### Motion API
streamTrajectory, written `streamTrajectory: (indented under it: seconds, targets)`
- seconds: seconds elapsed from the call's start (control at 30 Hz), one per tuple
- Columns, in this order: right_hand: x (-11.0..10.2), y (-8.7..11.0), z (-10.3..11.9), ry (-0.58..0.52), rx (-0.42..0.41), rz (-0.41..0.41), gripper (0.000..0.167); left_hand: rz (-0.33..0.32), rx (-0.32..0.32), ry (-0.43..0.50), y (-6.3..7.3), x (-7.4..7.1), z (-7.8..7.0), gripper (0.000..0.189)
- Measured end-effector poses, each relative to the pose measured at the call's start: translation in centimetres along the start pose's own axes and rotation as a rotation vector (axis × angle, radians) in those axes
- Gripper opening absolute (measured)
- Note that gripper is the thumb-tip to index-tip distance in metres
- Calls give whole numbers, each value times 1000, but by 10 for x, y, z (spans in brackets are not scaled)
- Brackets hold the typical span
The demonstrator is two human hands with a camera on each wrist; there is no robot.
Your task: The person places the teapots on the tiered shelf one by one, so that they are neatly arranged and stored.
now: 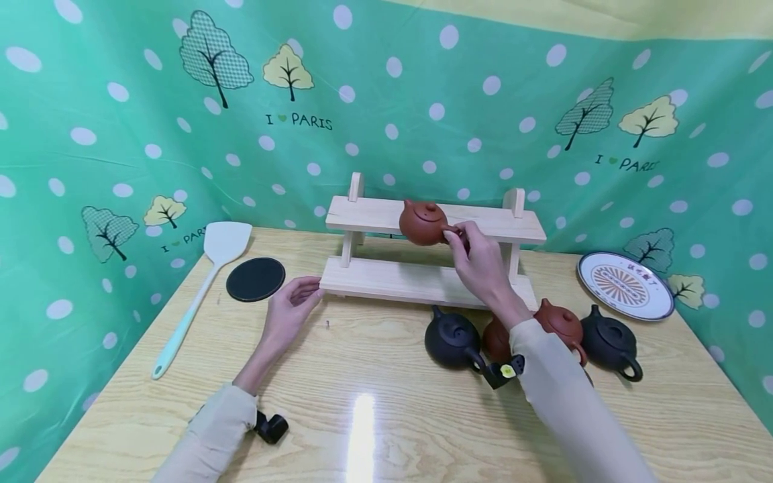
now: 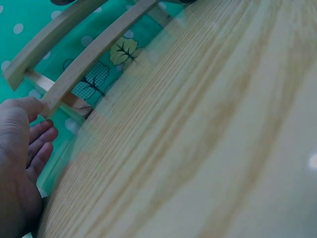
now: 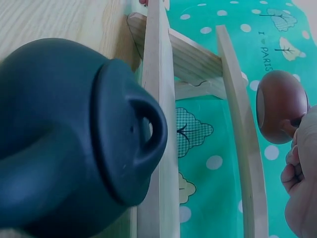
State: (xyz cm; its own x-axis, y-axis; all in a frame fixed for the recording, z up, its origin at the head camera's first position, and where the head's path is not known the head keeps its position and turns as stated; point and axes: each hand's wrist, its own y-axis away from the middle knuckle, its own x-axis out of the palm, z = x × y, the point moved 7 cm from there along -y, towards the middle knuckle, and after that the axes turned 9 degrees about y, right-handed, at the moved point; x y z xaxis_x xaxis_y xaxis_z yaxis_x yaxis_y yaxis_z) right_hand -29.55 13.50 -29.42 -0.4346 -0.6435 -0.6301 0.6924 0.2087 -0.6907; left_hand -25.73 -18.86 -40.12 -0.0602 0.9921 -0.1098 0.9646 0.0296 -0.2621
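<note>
My right hand (image 1: 478,260) pinches the handle of a small reddish-brown clay teapot (image 1: 423,223). In the head view this teapot overlaps the upper board of a two-tier wooden shelf (image 1: 398,276); the right wrist view (image 3: 281,105) shows its pale base apart from the boards. At the shelf's left end, my left hand (image 1: 291,310) holds the corner of the lower board between thumb and fingers. A black teapot (image 1: 451,337) stands in front of the shelf, large in the right wrist view. Beside it, another reddish-brown teapot (image 1: 496,341) is partly hidden by my right forearm.
Farther right are a reddish-brown teapot (image 1: 561,323), a black teapot (image 1: 610,341) and a white patterned plate (image 1: 627,285) leaning near the curtain. On the left lie a black round mat (image 1: 256,279) and a white spatula (image 1: 226,243) with a pale green handle. A green curtain (image 1: 410,80) hangs behind.
</note>
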Motion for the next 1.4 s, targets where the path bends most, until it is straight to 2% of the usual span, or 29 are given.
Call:
streamTrajectory:
  seconds: [0.6,0.87,1.23,1.4]
  targets:
    - [26,-23,6,-12,32,21,16,4,11,0,0,0,-1,31]
    - [37,-31,7,-17,60,67,18,-1,-1,-13,2,0,-5,31]
    - [44,-38,6,-36,99,66,20,-6,19,0,0,1,1,30]
    - [46,-40,7,-54,123,60,22,-10,9,-4,-1,0,3,31]
